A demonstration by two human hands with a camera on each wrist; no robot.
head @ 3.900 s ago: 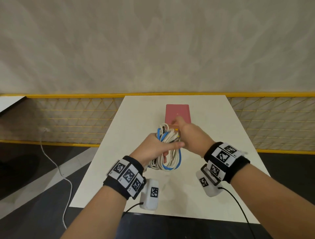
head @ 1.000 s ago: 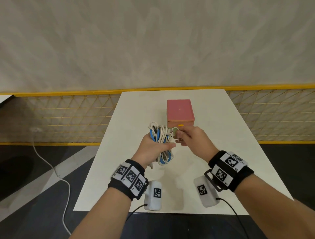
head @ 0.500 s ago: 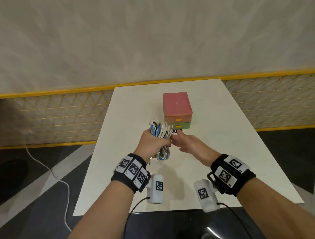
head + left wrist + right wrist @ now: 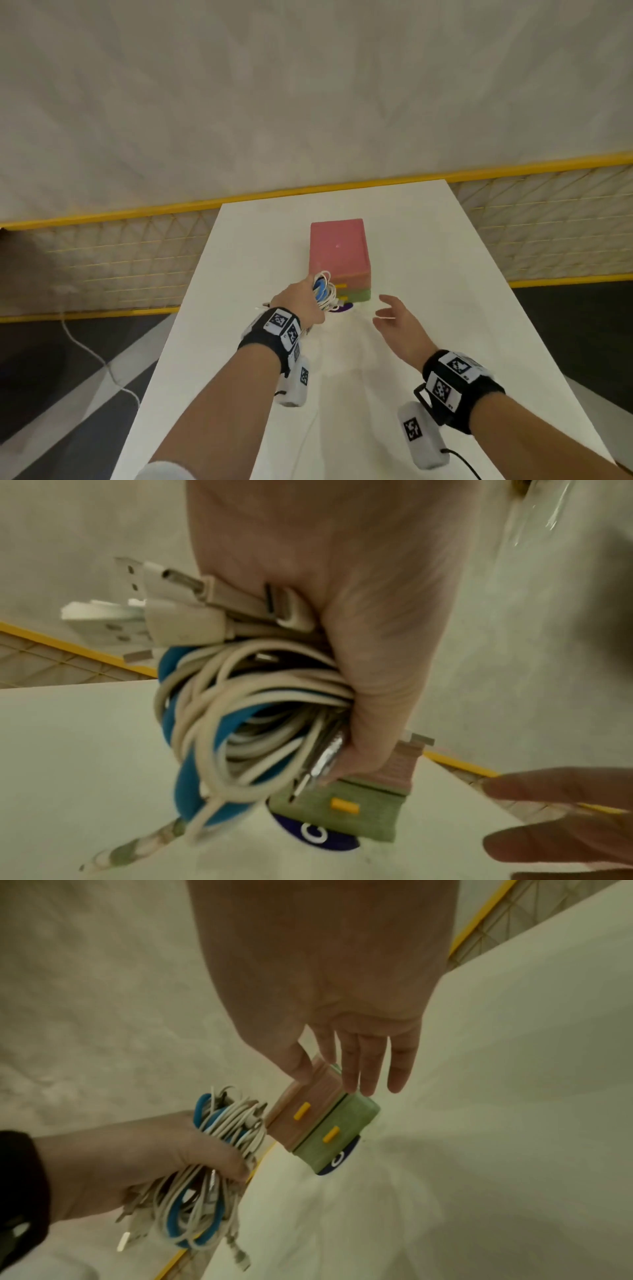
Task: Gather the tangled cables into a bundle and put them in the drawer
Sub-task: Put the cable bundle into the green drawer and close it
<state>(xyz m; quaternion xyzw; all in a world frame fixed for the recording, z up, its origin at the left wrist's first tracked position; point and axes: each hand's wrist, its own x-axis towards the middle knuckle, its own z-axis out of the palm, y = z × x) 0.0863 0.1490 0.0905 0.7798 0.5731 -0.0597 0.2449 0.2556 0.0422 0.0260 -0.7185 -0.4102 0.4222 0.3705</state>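
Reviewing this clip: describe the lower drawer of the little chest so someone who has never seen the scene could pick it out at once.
On the white table stands a small two-tier drawer chest with a pink top, just beyond the left hand gripping the bundle of white and blue cables. The lower drawer is the green tier beneath the pink one; both carry small yellow handles, so colour and position tell it apart.

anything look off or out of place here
Little stands out. The cable bundle in the left hand is loose, with plugs sticking out. Both drawers look closed; the right hand is open and empty.
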